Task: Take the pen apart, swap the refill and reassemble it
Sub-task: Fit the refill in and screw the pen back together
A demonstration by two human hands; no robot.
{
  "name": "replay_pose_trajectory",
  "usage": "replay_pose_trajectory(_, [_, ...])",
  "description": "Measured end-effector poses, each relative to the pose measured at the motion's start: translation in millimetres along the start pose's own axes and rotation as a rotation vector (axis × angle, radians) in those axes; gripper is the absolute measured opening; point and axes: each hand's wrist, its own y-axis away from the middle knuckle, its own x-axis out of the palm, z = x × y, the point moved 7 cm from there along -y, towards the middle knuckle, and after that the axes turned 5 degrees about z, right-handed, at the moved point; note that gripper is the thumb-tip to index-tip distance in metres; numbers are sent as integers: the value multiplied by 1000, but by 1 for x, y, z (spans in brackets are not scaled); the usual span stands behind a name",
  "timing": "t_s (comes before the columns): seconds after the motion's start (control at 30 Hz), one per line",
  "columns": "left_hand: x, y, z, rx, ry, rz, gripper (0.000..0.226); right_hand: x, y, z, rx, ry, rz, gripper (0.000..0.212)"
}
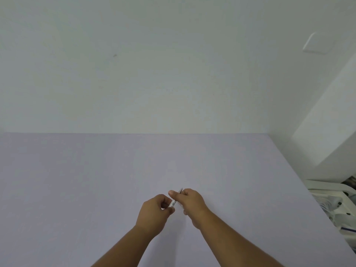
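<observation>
Pen (174, 201) runs diagonally between both hands above the surface (96, 180): left hand (154, 212) fingers pinch its near lower end, right hand (190, 201) fingers close around its far upper end, ready for twisting apart.

Glossy clear plastic pen (172, 203), matt table (96, 180)

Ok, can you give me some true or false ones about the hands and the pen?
1. Both hands hold the pen. True: the left hand and the right hand pinch it together.
2. The pen lies flat on the table. False: it is held up above it.
3. The table is bright red. False: it is pale lilac.
4. The wall behind is plain and light. True.
5. Only one arm shows. False: both forearms show.
</observation>
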Motion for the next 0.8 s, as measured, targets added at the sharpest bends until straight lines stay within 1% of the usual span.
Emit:
replay_pose_trajectory(0.03, [0,0,0,0,6,-1,8,0,0,-1,10,-12,8,41])
replay_pose_trajectory(0.13, [-2,-2,-2,-9,2,-9,6,4,0,-1,-17,-119,87,23])
replay_pose_trajectory(0.2, [-3,-2,-3,-10,-13,-12,9,2,-1,1,-57,-104,73,19])
replay_pose_trajectory(0.23, [-3,-2,-4,-6,-24,-15,12,1,-2,0,-58,-77,50,23])
replay_pose_trajectory(0.33, [0,-1,-5,0,-44,-33,19,-1,-4,-2,5,-15,-34,44])
replay_pose_trajectory(0.4, [2,-1,-4,-5,-35,-35,18,-3,-5,-2,41,3,-46,47])
replay_pose_trajectory(0.47, [2,-1,-4,-11,-23,-29,14,-2,-5,-4,48,-51,15,39])
replay_pose_trajectory(0.53, [0,-2,-3,-18,-17,-28,12,1,-4,-3,5,-131,82,22])
replay_pose_trajectory(0.6, [-1,-3,-3,-18,-36,-30,16,0,-4,0,-48,-117,72,14])
replay_pose_trajectory(0.7, [0,-4,-5,-12,-65,-42,19,-3,-5,0,-21,-36,13,27])
replay_pose_trajectory(0.8, [2,-3,-3,-18,-61,-26,20,-4,-5,-1,37,-10,23,36])
